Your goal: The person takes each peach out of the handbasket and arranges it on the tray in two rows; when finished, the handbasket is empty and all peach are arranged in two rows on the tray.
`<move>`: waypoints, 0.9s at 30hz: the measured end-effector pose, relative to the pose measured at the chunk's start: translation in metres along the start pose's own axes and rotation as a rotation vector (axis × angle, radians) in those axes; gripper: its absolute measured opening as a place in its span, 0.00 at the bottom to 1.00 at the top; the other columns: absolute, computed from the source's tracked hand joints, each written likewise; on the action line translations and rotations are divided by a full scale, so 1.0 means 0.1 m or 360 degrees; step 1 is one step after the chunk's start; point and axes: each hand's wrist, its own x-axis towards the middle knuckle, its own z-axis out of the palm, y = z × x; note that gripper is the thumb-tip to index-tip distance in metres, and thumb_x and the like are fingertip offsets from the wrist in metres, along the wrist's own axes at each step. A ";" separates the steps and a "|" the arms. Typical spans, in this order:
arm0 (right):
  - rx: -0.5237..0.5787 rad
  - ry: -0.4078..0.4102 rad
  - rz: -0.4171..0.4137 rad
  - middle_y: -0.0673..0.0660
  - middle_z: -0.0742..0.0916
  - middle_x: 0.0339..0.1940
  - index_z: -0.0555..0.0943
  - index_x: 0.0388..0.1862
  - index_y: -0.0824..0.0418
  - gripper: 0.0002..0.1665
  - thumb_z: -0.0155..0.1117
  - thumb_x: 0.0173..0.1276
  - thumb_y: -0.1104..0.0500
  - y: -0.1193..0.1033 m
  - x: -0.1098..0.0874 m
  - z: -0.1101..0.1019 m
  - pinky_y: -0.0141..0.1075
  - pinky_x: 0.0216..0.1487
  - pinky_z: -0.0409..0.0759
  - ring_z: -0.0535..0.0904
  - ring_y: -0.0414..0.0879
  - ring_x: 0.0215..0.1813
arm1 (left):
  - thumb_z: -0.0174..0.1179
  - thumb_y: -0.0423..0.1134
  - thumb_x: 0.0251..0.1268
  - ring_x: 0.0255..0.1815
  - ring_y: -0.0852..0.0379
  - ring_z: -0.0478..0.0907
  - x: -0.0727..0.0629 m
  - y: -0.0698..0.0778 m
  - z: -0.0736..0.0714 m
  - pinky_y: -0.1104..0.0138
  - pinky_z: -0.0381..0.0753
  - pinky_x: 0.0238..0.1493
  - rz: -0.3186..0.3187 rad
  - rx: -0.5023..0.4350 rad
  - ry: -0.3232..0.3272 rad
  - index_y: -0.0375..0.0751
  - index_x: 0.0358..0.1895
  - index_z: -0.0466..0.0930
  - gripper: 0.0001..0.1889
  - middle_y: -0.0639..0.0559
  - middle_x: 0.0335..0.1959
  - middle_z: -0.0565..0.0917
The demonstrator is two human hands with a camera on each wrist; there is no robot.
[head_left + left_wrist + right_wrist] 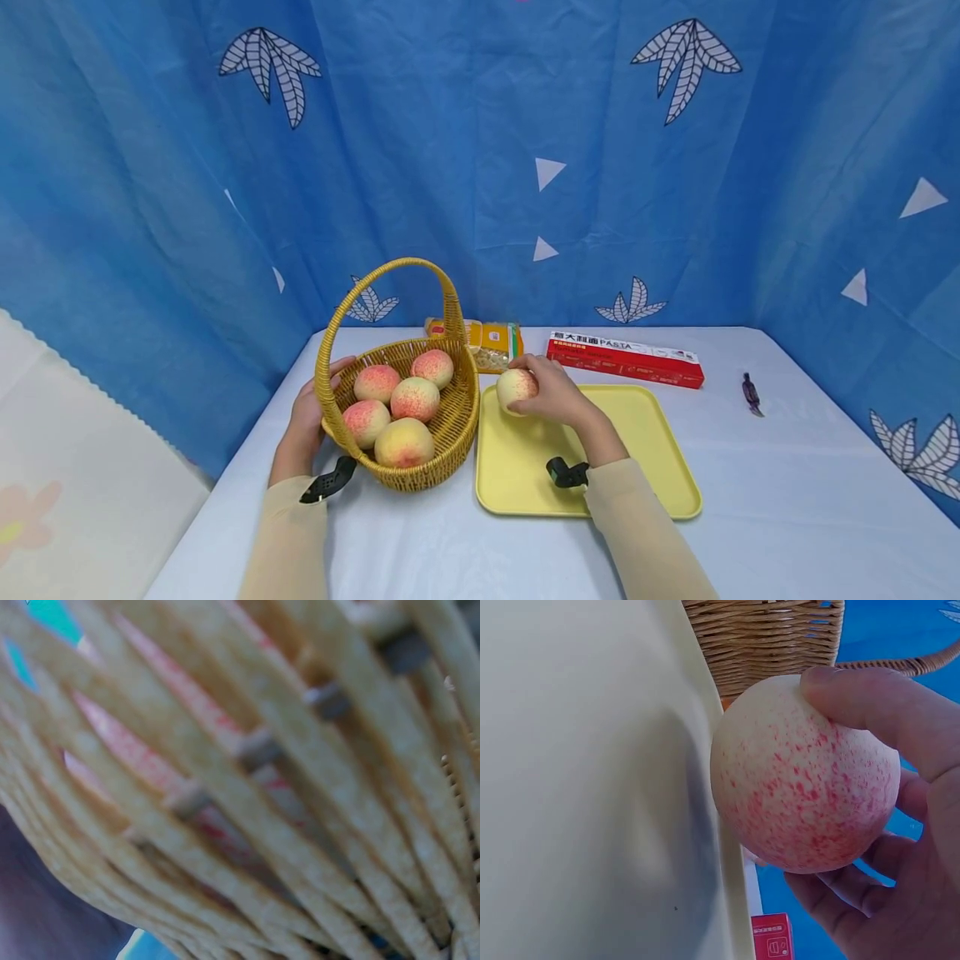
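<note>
The red-and-white pasta box (626,360) bears "意大利面 PASTA" in dark lettering on its white side, while its smaller lines and the orange pasta bag's (495,340) print are illegible.

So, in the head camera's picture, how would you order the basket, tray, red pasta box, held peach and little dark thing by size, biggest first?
1. Basket and tray: too close to rank; the basket looks taller, the tray wider.
2. Red pasta box
3. Held peach
4. Little dark thing
</note>
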 end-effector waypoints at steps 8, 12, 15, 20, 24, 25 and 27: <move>-0.0270 0.0019 -0.0044 0.56 0.80 0.59 0.79 0.63 0.47 0.37 0.79 0.53 0.51 0.02 0.02 0.05 0.50 0.54 0.77 0.70 0.52 0.58 | 0.42 0.49 0.81 0.67 0.66 0.66 0.01 -0.01 -0.01 0.67 0.63 0.70 0.0019 0.0004 -0.0001 0.53 0.76 0.64 0.25 0.51 0.78 0.64; -0.0230 0.0018 -0.0042 0.56 0.79 0.60 0.76 0.67 0.48 0.39 0.79 0.54 0.52 0.01 0.02 0.07 0.51 0.56 0.77 0.70 0.52 0.59 | 0.41 0.47 0.81 0.68 0.65 0.66 0.02 -0.01 -0.02 0.69 0.63 0.69 0.0016 -0.0030 0.0000 0.51 0.76 0.63 0.25 0.51 0.77 0.64; -0.0126 -0.0015 -0.0048 0.58 0.79 0.60 0.74 0.69 0.50 0.41 0.78 0.55 0.54 0.01 0.01 0.07 0.53 0.59 0.78 0.72 0.53 0.60 | 0.39 0.46 0.82 0.72 0.61 0.63 0.02 0.00 -0.02 0.67 0.61 0.72 0.0020 -0.0035 -0.0021 0.50 0.77 0.61 0.25 0.50 0.78 0.62; -0.0005 -0.0139 -0.0004 0.60 0.78 0.62 0.69 0.72 0.50 0.43 0.76 0.58 0.56 0.03 0.00 0.08 0.54 0.63 0.76 0.76 0.54 0.60 | 0.38 0.45 0.82 0.75 0.57 0.60 0.01 0.01 -0.02 0.64 0.58 0.75 0.0011 -0.0048 -0.0025 0.49 0.78 0.60 0.25 0.48 0.79 0.61; 0.0040 -0.0181 0.0013 0.59 0.77 0.66 0.64 0.76 0.51 0.48 0.76 0.59 0.56 0.08 0.01 0.09 0.56 0.66 0.74 0.75 0.54 0.64 | 0.38 0.44 0.82 0.74 0.58 0.61 0.01 0.02 0.00 0.66 0.59 0.73 0.0018 -0.0050 -0.0031 0.47 0.77 0.61 0.25 0.48 0.79 0.61; 0.0053 -0.0182 0.0012 0.59 0.77 0.67 0.64 0.77 0.52 0.49 0.76 0.58 0.56 0.09 0.01 0.09 0.56 0.66 0.74 0.75 0.54 0.64 | 0.38 0.44 0.82 0.74 0.58 0.61 0.00 0.02 0.00 0.68 0.60 0.72 0.0021 -0.0051 -0.0034 0.47 0.77 0.61 0.25 0.48 0.78 0.61; 0.0080 -0.0187 0.0011 0.57 0.77 0.67 0.63 0.77 0.52 0.49 0.76 0.59 0.56 0.11 0.02 0.10 0.55 0.66 0.74 0.75 0.54 0.64 | 0.38 0.44 0.82 0.73 0.59 0.62 0.00 0.01 0.00 0.70 0.61 0.69 0.0028 -0.0042 -0.0034 0.47 0.77 0.61 0.25 0.47 0.78 0.61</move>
